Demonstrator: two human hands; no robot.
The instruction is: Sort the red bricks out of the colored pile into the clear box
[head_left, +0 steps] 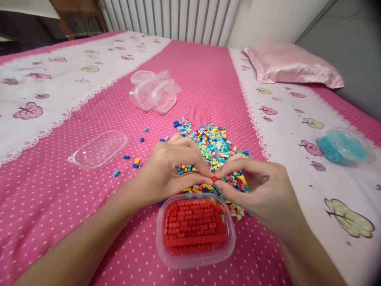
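Note:
Between the fingertips of both hands is a small red toy brick [214, 179]. My left hand [178, 165] pinches it from the left, while my right hand [253, 180] pinches it from the right. Beneath and behind the hands spreads a loose pile of tiny multicoloured toy bricks [214, 145], partly hidden by the fingers. Directly in front of me, just nearer than the hands, a clear plastic tub [160, 242] holds rows of red bricks [193, 222] packed close together.
A clear lid [101, 149] lies at left, near several stray bricks [137, 160]. Farther back are stacked clear containers [156, 91]. At right sits a tub of blue bricks [342, 147]. A pink pillow [294, 65] rests on the pink dotted bedspread [202, 65], before a radiator [169, 20].

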